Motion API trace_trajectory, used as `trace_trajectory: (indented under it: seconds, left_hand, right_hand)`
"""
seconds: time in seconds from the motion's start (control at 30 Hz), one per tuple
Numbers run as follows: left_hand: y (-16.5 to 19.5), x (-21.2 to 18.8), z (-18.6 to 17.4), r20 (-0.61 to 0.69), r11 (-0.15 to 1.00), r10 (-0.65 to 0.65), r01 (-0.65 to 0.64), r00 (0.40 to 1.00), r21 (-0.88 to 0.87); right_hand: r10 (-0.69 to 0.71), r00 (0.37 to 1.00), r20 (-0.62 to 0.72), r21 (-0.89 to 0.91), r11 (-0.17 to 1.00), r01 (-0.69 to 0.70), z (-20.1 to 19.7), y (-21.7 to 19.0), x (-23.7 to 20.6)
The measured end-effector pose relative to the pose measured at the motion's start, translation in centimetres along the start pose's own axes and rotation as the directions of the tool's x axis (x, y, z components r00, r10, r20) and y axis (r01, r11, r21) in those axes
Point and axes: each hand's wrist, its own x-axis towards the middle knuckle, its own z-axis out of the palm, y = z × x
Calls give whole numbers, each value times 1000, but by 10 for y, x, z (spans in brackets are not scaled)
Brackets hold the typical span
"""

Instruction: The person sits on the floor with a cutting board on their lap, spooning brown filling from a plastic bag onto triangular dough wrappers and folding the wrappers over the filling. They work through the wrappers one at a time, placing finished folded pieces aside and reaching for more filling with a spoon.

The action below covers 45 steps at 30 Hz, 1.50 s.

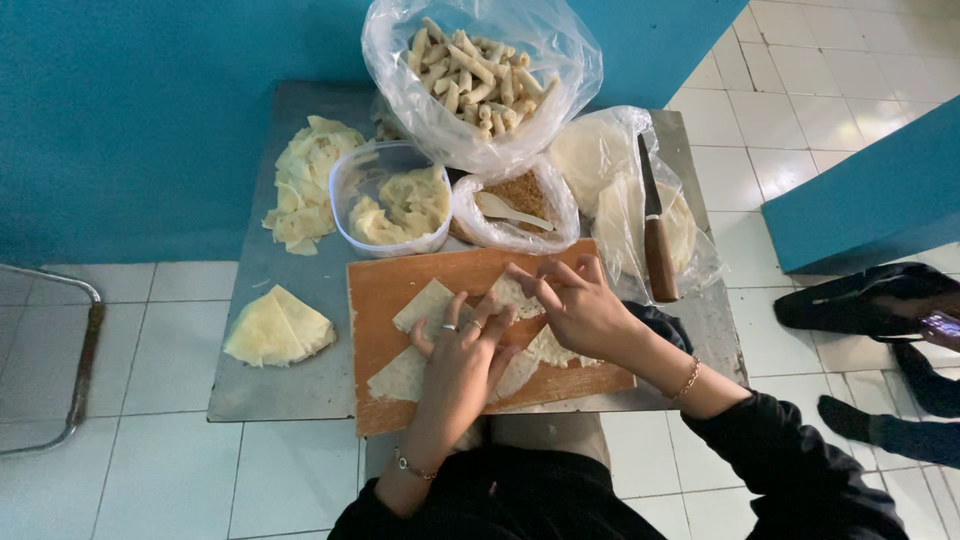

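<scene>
Both hands rest on a wooden cutting board (400,285) that lies on a small metal table (300,385). My left hand (462,352) presses flat on thin pale pastry sheets (425,305). My right hand (578,305) pinches and folds a pastry sheet (512,295) at the board's far middle. A bowl of pale filling (392,205) stands just beyond the board. A small bag with brown filling and a white spoon (512,205) sits next to it.
A big clear bag of rolled pastries (478,72) stands at the back. A knife with a wooden handle (655,230) lies on a bag of wrappers (600,160) at right. Pastry scraps (305,185) and folded sheets (278,328) lie at left. Another person's legs (880,310) are at far right.
</scene>
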Motion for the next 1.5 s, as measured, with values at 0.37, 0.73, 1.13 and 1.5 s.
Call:
trace_trajectory:
  seconds: [0.37, 0.73, 1.13, 1.5]
  left_hand:
    - [-3, 2, 1, 11, 1000, -1, 1, 1000, -7]
    - [-4, 5, -5, 49, 1000, -20, 21, 999, -22]
    - [-7, 2, 3, -6, 1000, 0, 0, 1000, -8]
    - [-7, 0, 2, -24, 1000, 26, -26, 999, -15]
  right_hand:
    - [36, 997, -72, 74, 997, -31, 8, 21, -3]
    - [152, 988, 10, 169, 974, -151, 5, 15, 0]
    - [82, 994, -78, -26, 996, -84, 15, 8, 2]
    - [174, 980, -97, 144, 977, -159, 7, 9, -5]
